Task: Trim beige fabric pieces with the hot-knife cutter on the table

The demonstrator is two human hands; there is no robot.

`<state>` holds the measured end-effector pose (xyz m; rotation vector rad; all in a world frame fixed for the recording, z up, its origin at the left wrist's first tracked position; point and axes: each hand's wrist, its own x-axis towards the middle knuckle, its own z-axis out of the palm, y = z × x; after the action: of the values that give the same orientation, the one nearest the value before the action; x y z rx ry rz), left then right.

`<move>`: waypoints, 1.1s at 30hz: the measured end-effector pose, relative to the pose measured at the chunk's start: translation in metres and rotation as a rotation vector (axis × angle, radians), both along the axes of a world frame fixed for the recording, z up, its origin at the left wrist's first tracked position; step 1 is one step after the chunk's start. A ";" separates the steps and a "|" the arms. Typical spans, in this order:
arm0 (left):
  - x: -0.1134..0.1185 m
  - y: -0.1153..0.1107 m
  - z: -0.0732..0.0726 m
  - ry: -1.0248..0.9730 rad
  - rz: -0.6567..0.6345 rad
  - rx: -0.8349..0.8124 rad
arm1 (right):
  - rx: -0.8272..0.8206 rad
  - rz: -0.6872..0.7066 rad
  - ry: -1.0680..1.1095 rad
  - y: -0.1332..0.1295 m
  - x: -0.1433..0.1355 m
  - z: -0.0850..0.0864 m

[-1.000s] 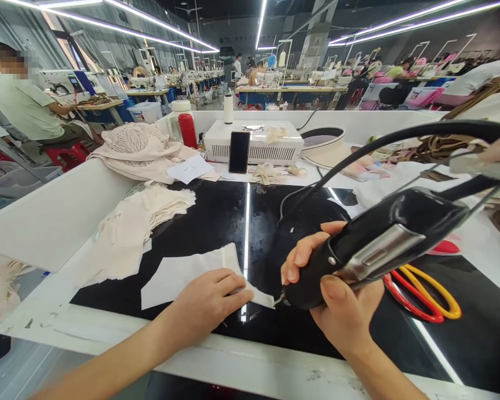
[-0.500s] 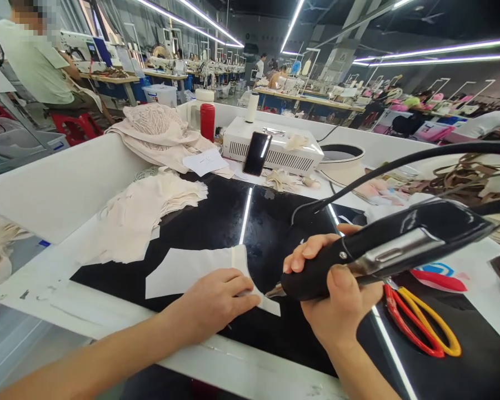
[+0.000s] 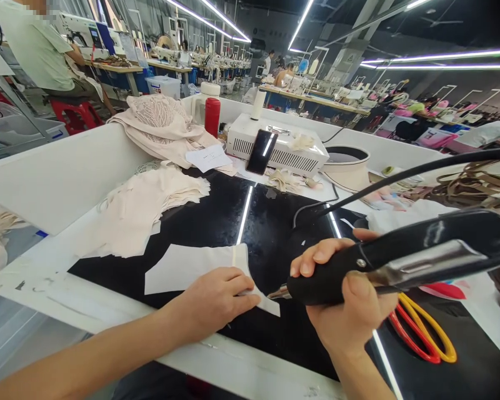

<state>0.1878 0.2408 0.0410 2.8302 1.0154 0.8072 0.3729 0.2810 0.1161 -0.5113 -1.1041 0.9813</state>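
- Since the earlier frames, the view has swung a little, so the cutting tool (image 3: 391, 264) now reaches further off toward 3 o'clock; its metal tip stays at the right edge of the fabric piece (image 3: 191, 266), and the left hand has hardly shifted.
- Left hand (image 3: 210, 300) lies flat, fingers spread and extended, pressing the pale fabric piece down on the black table (image 3: 266, 222) at about 6 o'clock.
- Right hand (image 3: 345, 305) is wrapped tight around the black handle of the cutting tool, thumb on top, with its cord (image 3: 400, 178) arching away toward 2 o'clock.
- Scissors (image 3: 425, 333) with red and yellow handles lie just past the right hand at 4 o'clock.
- A stack of cream fabric (image 3: 137, 211) sits at 10 o'clock, well apart from the hands.
- At 12 o'clock, a phone (image 3: 261, 151) leans against a white box (image 3: 283, 150), with a red bottle (image 3: 212, 116) to its left.
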 end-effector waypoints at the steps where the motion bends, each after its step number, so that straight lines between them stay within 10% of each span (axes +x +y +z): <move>1: 0.000 0.000 0.000 -0.001 -0.003 0.003 | 0.002 -0.017 0.001 -0.001 0.002 0.002; 33: -0.005 0.004 0.011 -0.129 -0.002 -0.213 | 0.061 0.109 -0.011 -0.014 -0.001 -0.012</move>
<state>0.1828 0.2450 0.0516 2.5667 1.0137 0.8157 0.3716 0.2670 0.1046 -0.4112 -1.1782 1.0370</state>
